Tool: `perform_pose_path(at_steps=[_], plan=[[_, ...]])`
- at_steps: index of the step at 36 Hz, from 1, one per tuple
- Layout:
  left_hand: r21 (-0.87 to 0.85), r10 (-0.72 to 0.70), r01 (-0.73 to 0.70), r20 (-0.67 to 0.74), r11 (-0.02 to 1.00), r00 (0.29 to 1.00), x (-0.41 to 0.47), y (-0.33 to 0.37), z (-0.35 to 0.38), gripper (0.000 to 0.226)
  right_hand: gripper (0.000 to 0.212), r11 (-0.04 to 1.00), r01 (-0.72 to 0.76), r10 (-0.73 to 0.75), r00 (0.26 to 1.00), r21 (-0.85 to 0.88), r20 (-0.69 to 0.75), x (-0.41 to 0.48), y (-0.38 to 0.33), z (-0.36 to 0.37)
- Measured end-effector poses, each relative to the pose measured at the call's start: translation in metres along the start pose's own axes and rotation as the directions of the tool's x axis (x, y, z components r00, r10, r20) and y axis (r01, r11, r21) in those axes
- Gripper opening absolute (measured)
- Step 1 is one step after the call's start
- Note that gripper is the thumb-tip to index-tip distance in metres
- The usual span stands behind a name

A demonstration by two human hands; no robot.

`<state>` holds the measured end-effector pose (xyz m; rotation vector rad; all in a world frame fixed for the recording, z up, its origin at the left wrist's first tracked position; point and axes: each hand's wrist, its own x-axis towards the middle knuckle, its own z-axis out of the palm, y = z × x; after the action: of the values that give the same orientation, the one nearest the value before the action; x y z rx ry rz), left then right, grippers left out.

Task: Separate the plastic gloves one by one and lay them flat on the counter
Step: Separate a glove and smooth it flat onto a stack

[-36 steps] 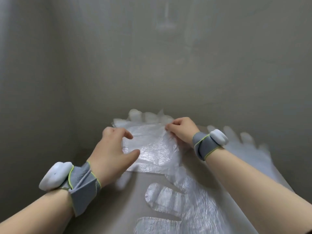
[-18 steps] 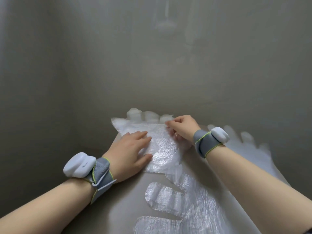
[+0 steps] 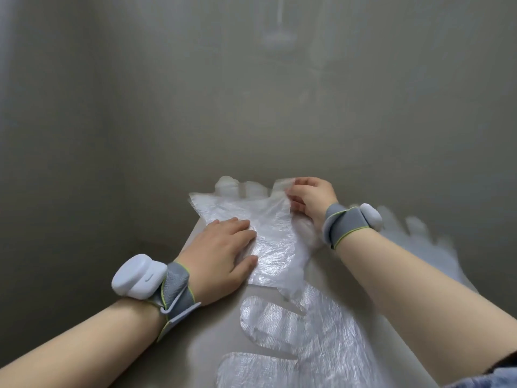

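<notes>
Head view: left hand (image 3: pixel 221 253) flat, fingers straight, pressing glove stack (image 3: pixel 268 236) onto counter (image 3: pixel 212 343) at frame centre. Right hand (image 3: pixel 310 200) pinches the top glove's upper-right edge, lifted slightly, probably one layer. Separated gloves (image 3: pixel 302 331) lie flat lower centre.

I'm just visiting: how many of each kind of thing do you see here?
Hands: 2, left hand and right hand
Wrist bands: 2, left wrist band and right wrist band
Piles: 1, the glove pile, layers uncountable
Gloves lying apart: 2, near glove and right glove
Total: 7
</notes>
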<state>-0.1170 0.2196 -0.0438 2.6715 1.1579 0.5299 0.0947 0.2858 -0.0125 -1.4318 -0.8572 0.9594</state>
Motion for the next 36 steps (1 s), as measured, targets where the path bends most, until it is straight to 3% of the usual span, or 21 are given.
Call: perform_pose_path(at_steps=[3,5,8,10,12,17,20,23,26,31,36], plan=[[-0.003,0.004,-0.004,-0.023,1.0,1.0,0.0,0.0,0.001,0.074,0.035,0.961,0.055,-0.078,0.994,-0.271,-0.076,0.007,-0.005,-0.008],[0.003,-0.012,0.012,-0.001,1.0,1.0,0.0,0.0,0.002,0.08,0.045,0.838,0.172,-0.234,0.971,-0.517,-0.056,0.003,-0.01,-0.012],[0.03,-0.034,0.033,0.033,0.999,0.999,0.001,-0.001,0.003,0.086,0.039,0.591,0.478,-0.444,0.865,-0.649,0.233,-0.015,-0.017,-0.009],[0.048,-0.048,0.046,0.046,0.998,0.998,0.001,-0.002,0.003,0.087,0.033,0.452,0.59,-0.426,0.802,-0.669,0.419,-0.025,-0.016,-0.004],[0.043,-0.049,0.047,0.046,0.998,0.998,0.001,-0.001,0.003,0.087,0.032,0.391,0.631,-0.363,0.775,-0.67,0.517,-0.028,-0.014,0.0],[0.026,-0.048,0.047,0.03,0.999,0.998,0.001,-0.003,0.005,0.086,0.034,0.236,0.629,-0.206,0.777,-0.741,0.594,-0.015,-0.002,0.006],[0.013,-0.05,0.05,0.02,0.999,0.999,0.002,-0.003,0.005,0.084,0.038,0.087,0.668,-0.18,0.74,-0.739,0.648,-0.007,0.005,0.006],[0.024,-0.058,0.058,0.024,0.998,0.998,0.002,-0.002,0.004,0.085,0.038,-0.026,0.635,-0.184,0.756,-0.772,0.628,-0.002,0.005,0.004],[0.033,-0.068,0.067,0.035,0.997,0.997,0.001,-0.001,0.004,0.086,0.044,-0.036,0.648,-0.201,0.741,-0.761,0.64,-0.005,0.002,0.007],[0.053,-0.069,0.067,0.036,0.996,0.997,0.001,0.0,0.003,0.085,0.063,-0.01,0.761,-0.168,0.639,-0.649,0.751,-0.014,0.002,0.025],[0.083,-0.081,0.077,0.039,0.994,0.996,0.002,0.001,0.001,0.087,0.038,-0.014,0.749,-0.126,0.656,-0.662,0.744,-0.015,-0.001,0.04]])
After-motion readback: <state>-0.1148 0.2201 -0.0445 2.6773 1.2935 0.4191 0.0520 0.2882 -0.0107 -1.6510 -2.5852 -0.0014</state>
